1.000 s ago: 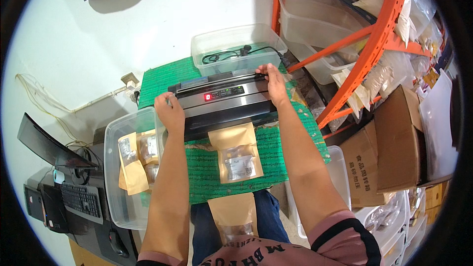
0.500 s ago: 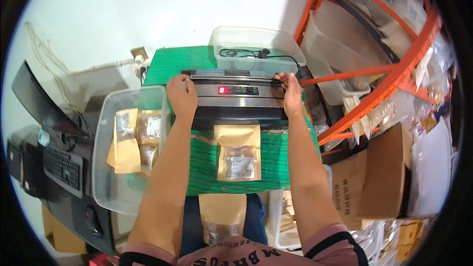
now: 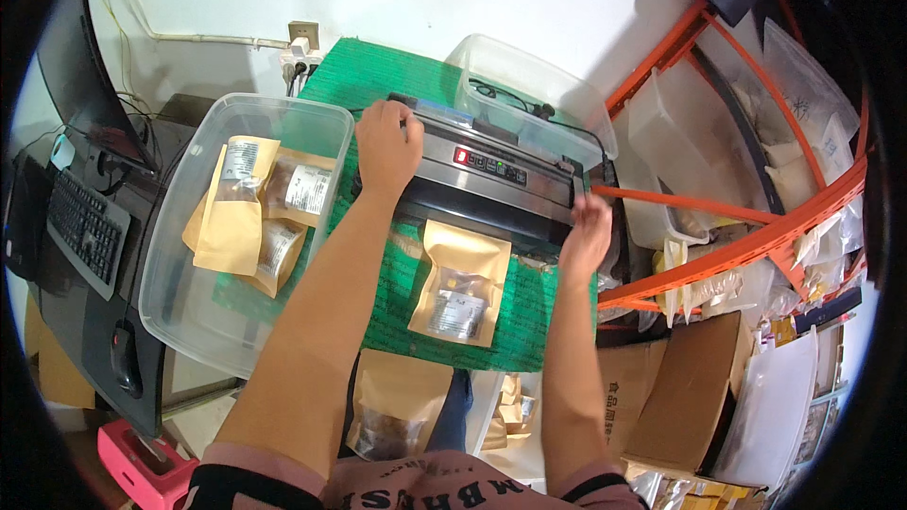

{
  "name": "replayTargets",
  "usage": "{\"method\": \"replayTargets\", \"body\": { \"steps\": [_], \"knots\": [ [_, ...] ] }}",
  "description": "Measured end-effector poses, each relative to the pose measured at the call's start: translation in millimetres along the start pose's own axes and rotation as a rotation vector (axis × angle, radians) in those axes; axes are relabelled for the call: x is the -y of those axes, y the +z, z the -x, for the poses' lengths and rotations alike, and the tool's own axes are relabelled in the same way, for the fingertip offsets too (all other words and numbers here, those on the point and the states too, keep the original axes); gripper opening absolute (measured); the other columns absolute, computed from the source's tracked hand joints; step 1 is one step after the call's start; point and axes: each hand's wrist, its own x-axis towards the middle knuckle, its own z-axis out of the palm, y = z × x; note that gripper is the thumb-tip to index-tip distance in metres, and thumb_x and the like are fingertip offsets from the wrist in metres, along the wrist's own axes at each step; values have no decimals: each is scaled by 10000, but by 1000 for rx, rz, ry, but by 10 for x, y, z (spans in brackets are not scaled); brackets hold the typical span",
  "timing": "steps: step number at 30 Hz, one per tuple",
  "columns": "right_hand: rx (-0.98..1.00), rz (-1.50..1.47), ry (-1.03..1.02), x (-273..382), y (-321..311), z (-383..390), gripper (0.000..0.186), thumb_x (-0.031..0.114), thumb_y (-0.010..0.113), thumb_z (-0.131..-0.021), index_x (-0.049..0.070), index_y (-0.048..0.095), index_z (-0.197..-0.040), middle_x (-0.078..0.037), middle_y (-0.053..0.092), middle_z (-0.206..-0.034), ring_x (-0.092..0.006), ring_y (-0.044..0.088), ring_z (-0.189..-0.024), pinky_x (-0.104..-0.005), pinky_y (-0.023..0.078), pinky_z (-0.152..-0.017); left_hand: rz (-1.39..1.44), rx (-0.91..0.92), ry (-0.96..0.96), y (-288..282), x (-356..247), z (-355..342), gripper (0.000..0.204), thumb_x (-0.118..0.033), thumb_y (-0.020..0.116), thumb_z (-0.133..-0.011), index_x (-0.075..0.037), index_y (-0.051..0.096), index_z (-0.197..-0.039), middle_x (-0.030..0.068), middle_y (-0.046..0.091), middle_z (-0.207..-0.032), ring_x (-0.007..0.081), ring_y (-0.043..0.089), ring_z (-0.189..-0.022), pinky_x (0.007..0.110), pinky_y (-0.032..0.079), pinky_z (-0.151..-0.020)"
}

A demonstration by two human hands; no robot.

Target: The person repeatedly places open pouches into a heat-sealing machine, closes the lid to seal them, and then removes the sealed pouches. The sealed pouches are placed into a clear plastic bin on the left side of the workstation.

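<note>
A black and silver vacuum sealer (image 3: 487, 170) with a lit red display lies across the green-covered table. My left hand (image 3: 387, 146) rests at the left end of its lid, fingers curled over the edge. By the sealer's right end is my right hand (image 3: 588, 231), its fingers bent and slightly blurred. Directly in front of the sealer lies a kraft pouch (image 3: 460, 283) with a clear window and a white label; its top edge meets the sealer's front, and I cannot tell whether it goes inside. Another kraft pouch (image 3: 402, 397) is at my lap, below the table edge.
A clear plastic bin (image 3: 165, 293) with several kraft pouches stands at the left, next to a keyboard (image 3: 87, 231) and monitor (image 3: 90, 76). Behind the sealer sits a clear bin (image 3: 529, 66) with a black cable. An orange shelf rack (image 3: 737, 274) and cardboard box (image 3: 685, 392) are at the right.
The view has turned, so the sealer and table now appear slanted. My right hand has shifted from the lid's right corner toward the sealer's front right; my left hand stays at the left end.
</note>
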Motion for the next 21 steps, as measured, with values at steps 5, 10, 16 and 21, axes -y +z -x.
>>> {"method": "replayTargets", "body": {
  "steps": [5, 10, 16, 21],
  "knots": [
    [133, 596, 495, 166, -76, 1018, 226, 269, 529, -996, 51, 552, -939, -35, 543, -722, -125, 503, -625, -288, 420, -561, 180, 278, 317, -147, -153, -10, 351, -343, 780, -700, -76, 631, -872, 109, 582, -934, 323, 540, -963, 463, 408, -813],
    [472, 971, 545, 116, -12, 1194, 398, 389, 551, -973, 15, 608, -850, -50, 606, -697, -113, 534, -605, -281, 424, -537, 67, 759, 877, -376, -389, 89, 688, -424, 815, -603, -129, 615, -1191, 129, 542, -1239, 324, 460, -1223, 475, 372, -951],
    [375, 505, 779, 137, -16, 1223, 429, 394, 542, -974, -20, 644, -930, -100, 640, -753, -157, 544, -691, -310, 465, -661, -201, 714, 1189, -423, -617, -75, 471, -385, 784, -584, -100, 642, -931, 52, 580, -1195, 236, 491, -1197, 496, 356, -1002],
    [311, 410, 432, 445, -385, 1745, 293, 258, 549, -988, -18, 645, -990, -30, 649, -830, -109, 548, -771, -277, 462, -712, -179, 477, 893, -413, -806, -490, 397, -335, 749, -641, -82, 634, -925, 95, 603, -1065, 277, 516, -1141, 524, 328, -988]
  ]
}}
